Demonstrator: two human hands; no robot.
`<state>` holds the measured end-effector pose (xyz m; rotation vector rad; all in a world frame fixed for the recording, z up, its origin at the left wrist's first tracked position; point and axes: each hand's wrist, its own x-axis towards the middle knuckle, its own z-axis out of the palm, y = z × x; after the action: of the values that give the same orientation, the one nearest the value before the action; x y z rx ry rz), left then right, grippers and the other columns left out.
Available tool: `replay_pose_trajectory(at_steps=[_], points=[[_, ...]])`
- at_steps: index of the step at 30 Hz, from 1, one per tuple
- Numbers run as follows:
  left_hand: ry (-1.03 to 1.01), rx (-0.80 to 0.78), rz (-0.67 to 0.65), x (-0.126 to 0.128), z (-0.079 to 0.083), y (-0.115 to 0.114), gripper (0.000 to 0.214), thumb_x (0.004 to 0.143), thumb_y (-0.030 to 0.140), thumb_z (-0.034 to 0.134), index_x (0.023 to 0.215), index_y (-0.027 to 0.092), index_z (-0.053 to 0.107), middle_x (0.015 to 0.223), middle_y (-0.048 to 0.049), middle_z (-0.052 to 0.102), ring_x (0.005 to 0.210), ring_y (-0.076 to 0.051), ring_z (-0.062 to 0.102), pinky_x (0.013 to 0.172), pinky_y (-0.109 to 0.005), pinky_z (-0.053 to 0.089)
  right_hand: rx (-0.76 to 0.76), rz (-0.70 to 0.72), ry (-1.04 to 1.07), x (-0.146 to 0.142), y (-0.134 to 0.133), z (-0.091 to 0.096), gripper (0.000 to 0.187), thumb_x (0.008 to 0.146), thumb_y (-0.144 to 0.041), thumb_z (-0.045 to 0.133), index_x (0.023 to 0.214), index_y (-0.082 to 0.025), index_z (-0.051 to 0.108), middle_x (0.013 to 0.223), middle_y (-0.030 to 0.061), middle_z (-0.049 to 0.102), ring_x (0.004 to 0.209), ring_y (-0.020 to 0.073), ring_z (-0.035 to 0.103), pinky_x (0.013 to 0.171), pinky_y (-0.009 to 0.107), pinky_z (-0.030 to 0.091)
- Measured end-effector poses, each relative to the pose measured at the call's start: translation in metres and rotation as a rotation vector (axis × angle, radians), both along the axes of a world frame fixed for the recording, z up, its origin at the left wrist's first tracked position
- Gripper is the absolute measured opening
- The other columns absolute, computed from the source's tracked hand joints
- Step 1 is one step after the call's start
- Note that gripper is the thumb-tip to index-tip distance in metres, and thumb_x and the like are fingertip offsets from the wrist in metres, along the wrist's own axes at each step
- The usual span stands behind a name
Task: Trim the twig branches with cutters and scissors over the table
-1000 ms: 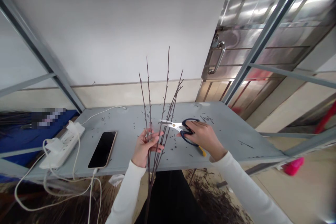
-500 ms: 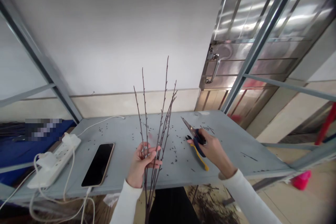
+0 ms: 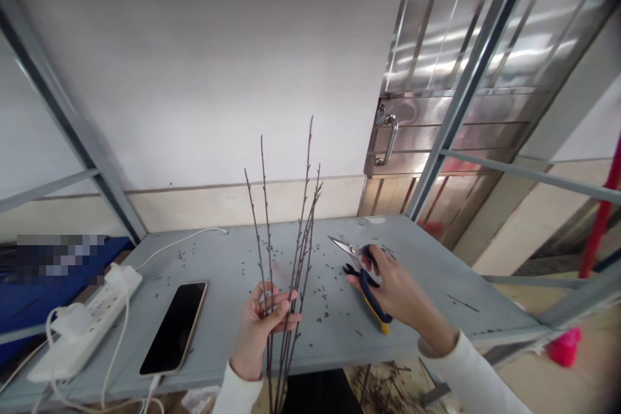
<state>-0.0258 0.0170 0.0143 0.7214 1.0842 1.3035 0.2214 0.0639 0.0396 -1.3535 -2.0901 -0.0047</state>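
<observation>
Several thin, dark, budded twigs [image 3: 305, 233] stand nearly upright in my left hand [image 3: 264, 323], fanned apart above it. Its fingers are closed around and between the stems, whose lower ends run out of the frame. On the right, my right hand [image 3: 405, 291] is closed over a pair of scissors [image 3: 345, 246], blades pointing away to the left. Against the same hand is a pair of pliers [image 3: 371, 301] with black jaws and blue and yellow handles; the fingers partly hide both tools. Small dark twig bits [image 3: 320, 294] are scattered on the grey table [image 3: 233, 259] around the hands.
A phone [image 3: 174, 326] lies on the left, plugged into a white cable, beside a white power strip [image 3: 87, 323] with plugs. Grey metal posts [image 3: 473, 84] frame the table. Twig scraps [image 3: 388, 385] lie below its front edge.
The view has tilted up slightly, so the table sits lower in frame. The pliers have turned at my right hand, showing more blue handle. My left hand keeps hold of the twigs.
</observation>
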Motion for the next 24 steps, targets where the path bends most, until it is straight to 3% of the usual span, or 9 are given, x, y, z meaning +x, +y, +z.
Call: replay_pose_trajectory(at_steps=[9, 15, 24], points=[[0.027, 0.086, 0.098, 0.009, 0.005, -0.007, 0.044, 0.053, 0.030, 0.081, 0.074, 0.020, 0.044, 0.079, -0.0058, 0.075, 0.053, -0.017, 0.068, 0.055, -0.026, 0.055, 0.231, -0.043, -0.304, -0.008, 0.011, 0.060, 0.026, 0.078, -0.042, 0.053, 0.087, -0.018, 0.049, 0.077, 0.0067, 0.061, 0.072, 0.0224, 0.059, 0.061, 0.030, 0.043], [0.032, 0.118, 0.152, 0.014, 0.004, -0.011, 0.040, 0.053, 0.031, 0.081, 0.070, 0.020, 0.047, 0.075, -0.0040, 0.075, 0.053, -0.015, 0.067, 0.055, -0.024, 0.054, 0.288, -0.052, -0.441, -0.010, 0.020, 0.070, 0.025, 0.079, -0.041, 0.052, 0.087, -0.017, 0.052, 0.080, 0.0090, 0.064, 0.073, 0.0234, 0.060, 0.064, 0.033, 0.043], [0.052, 0.161, 0.165, 0.015, 0.002, -0.014, 0.036, 0.057, 0.029, 0.080, 0.069, 0.021, 0.047, 0.079, -0.0060, 0.075, 0.084, -0.023, 0.069, 0.066, -0.028, 0.057, 0.298, -0.068, -0.554, -0.013, 0.016, 0.082, 0.016, 0.077, -0.034, 0.056, 0.080, -0.018, 0.054, 0.065, 0.0058, 0.064, 0.062, 0.0210, 0.061, 0.053, 0.029, 0.037]])
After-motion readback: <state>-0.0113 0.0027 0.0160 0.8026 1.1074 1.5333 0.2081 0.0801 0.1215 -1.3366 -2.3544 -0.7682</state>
